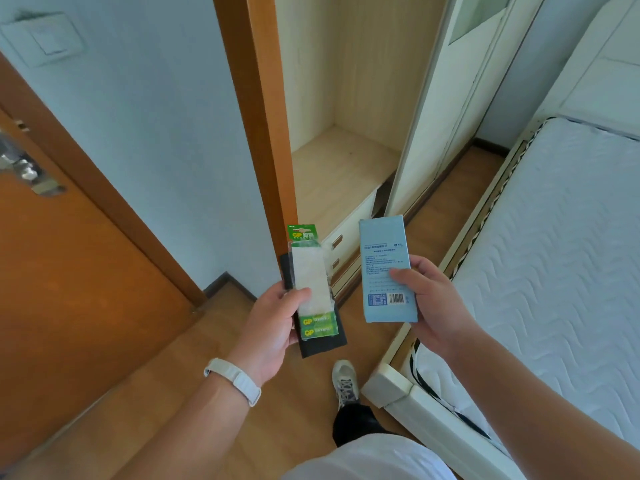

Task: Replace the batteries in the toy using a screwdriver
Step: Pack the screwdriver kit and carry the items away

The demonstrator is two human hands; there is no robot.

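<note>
L hand point(273, 327) grips a battery pack point(313, 271), thumb across its front, w/ a flat black item point(323, 346) stacked behind it, sticking out below the grip. Two green batteries point(318, 326) sit in the pack's lower end, just under the thumb. R hand point(429, 306) grips a closed blue box point(382, 251), thumb on the printed face, barcode just below; contents hidden.

Green battery pack point(313, 289) on a black slab point(322, 344); pale blue box point(384, 268).
</note>
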